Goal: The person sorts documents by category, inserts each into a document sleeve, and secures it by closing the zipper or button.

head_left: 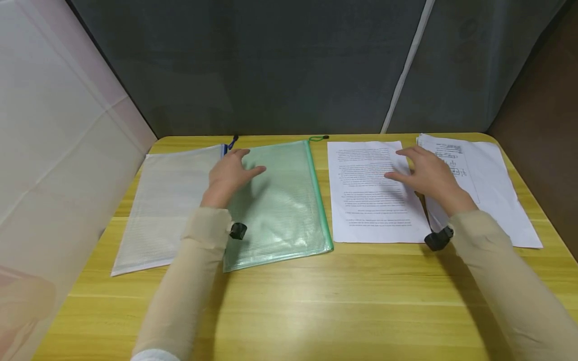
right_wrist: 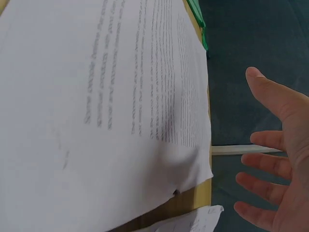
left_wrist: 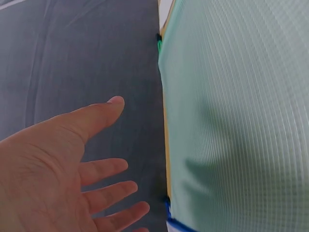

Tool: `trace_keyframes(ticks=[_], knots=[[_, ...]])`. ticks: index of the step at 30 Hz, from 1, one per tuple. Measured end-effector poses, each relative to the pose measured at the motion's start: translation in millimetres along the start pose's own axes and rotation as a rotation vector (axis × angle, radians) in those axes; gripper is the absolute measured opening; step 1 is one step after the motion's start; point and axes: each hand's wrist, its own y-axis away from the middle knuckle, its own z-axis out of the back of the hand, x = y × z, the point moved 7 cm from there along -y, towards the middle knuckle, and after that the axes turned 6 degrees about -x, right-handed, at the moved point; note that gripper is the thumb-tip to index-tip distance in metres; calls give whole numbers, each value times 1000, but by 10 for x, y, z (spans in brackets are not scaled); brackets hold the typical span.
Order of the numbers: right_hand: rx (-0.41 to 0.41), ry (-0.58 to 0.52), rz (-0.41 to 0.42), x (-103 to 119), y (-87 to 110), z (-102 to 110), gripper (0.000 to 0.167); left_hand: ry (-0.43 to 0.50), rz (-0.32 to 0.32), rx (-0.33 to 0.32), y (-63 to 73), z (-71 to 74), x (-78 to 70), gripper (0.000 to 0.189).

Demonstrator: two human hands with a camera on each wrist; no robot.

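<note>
My left hand (head_left: 229, 175) hovers over the left side of a green mesh zipper pouch (head_left: 284, 200), thumb and fingers spread and holding nothing. Its shadow falls on the pouch in the left wrist view. Beside it lies a whitish mesh zipper pouch (head_left: 167, 200) with a blue zipper end, partly hidden by my left arm. Above the right edge of a printed sheet (head_left: 370, 200) my right hand (head_left: 429, 173) hangs with fingers apart, empty. Further right lie white papers (head_left: 492, 185) with some printing and diagrams, partly covered by my right hand and forearm.
Everything lies on a yellow wood-grain table (head_left: 289, 306). A dark fabric wall (head_left: 271, 65) stands along the back edge, a whitish panel (head_left: 58, 125) on the left and a brown one (head_left: 546, 125) on the right. A green zipper pull (head_left: 318, 138) sticks out at the table's back edge.
</note>
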Motion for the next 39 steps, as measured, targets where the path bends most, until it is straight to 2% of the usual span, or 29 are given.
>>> trace_keyframes(ticks=[5,11,19,29,35,39], knots=[[23,-15,-28,-112,52,-12,89,19,29,23,44,29,172,78],[11,6,-53,-257,114,0,89,41,76,64,87,58,359,80],[1,-8,-96,-462,205,2,88,120,113,100,193,59,583,84],[-25,-31,-164,-728,359,59,88,193,174,149,315,-12,788,84],[-23,-34,-203,-861,419,82,90,270,192,177,409,-29,842,84],[-38,-33,-214,-938,453,108,89,335,233,191,465,-52,877,79]])
